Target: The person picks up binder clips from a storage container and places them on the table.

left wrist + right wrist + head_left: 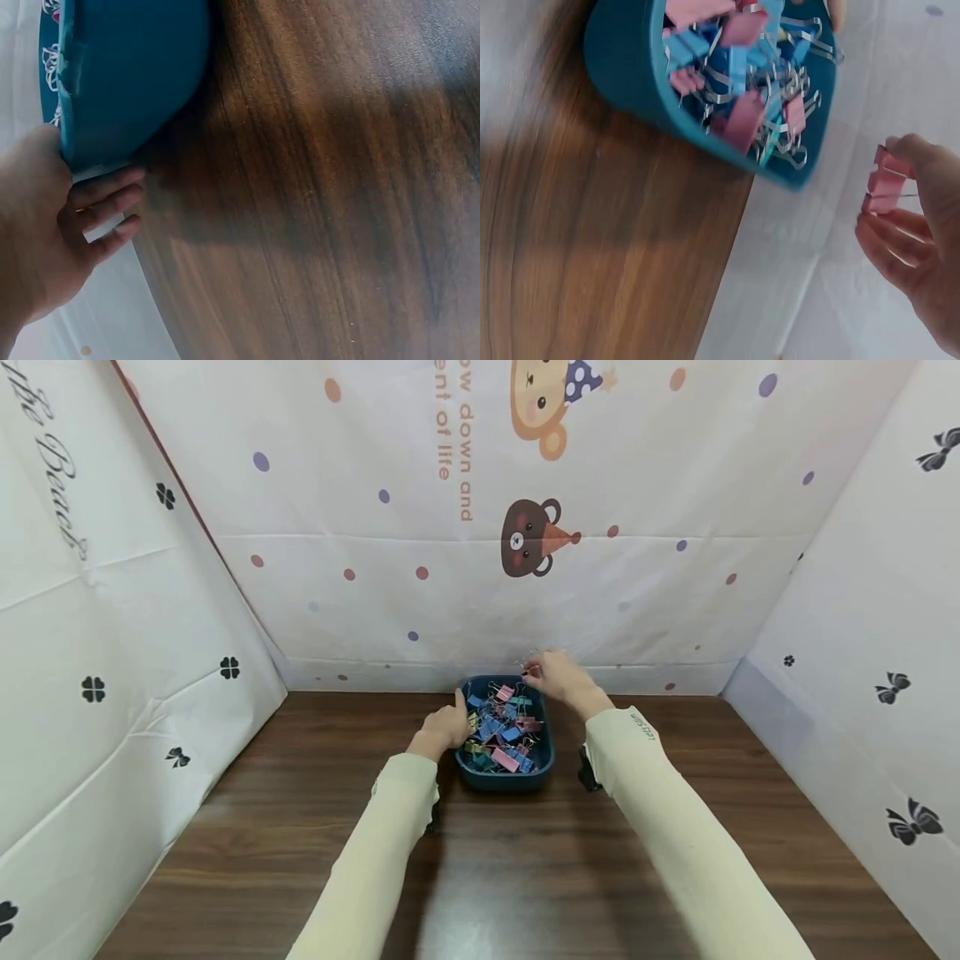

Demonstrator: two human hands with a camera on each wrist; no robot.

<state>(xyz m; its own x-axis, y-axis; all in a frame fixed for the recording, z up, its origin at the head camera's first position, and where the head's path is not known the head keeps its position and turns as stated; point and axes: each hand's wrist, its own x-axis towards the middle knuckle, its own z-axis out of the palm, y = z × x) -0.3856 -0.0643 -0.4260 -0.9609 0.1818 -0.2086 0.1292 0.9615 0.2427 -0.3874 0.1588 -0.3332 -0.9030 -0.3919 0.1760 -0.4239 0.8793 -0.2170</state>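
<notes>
A dark teal plastic bin [504,782] stands on the table against the back cloth, filled with binder clips [501,727] in blue, pink, green and yellow with wire handles. My left hand [447,723] holds the bin's left side. In the left wrist view, the thumb of that hand [45,217] lies at the rim while its fingers bend along the outer wall. Above the far right corner of the bin, my right hand [558,678] pinches a pink binder clip [887,182] between thumb and fingers, apart from the bin.
The brown wood-grain table [510,868] spreads in front of the bin. White printed cloth [360,610] rises close behind it, and more cloth hangs along the left and right sides.
</notes>
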